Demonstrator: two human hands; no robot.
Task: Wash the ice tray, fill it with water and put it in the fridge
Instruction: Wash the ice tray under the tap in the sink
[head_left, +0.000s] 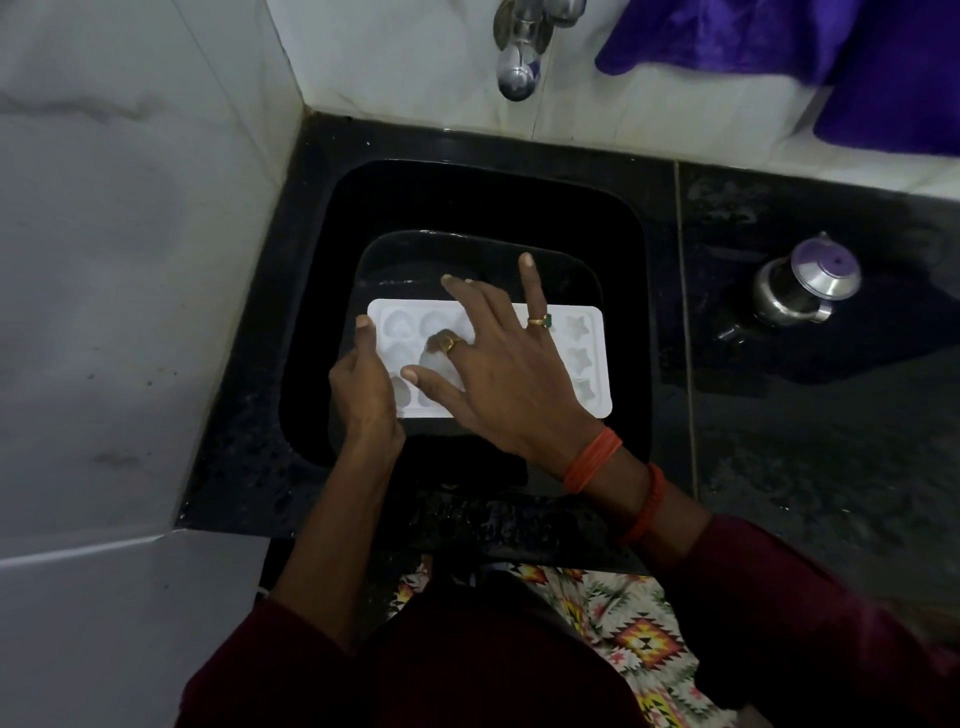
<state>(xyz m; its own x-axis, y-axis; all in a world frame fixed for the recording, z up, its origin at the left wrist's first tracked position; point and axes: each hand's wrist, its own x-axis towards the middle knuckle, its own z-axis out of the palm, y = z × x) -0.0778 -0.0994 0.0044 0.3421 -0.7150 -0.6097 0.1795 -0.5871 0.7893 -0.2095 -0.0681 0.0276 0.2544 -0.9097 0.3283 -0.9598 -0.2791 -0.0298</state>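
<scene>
A white ice tray (587, 358) with heart and star moulds lies flat over the black sink (631, 322). My left hand (363, 387) grips the tray's left edge, thumb on the rim. My right hand (498, 358) lies spread on top of the tray, fingers apart, with one finger bent into a mould near the middle. The hands cover the tray's centre and its left front corner. A steel tap (519, 57) sticks out of the wall above the sink; I see no water running from it.
The sink is set in a black stone counter (810, 467). A steel jug with a purple lid (805, 283) stands on the counter to the right. A purple cloth (852, 57) hangs at the top right. White tiled walls close the left and back.
</scene>
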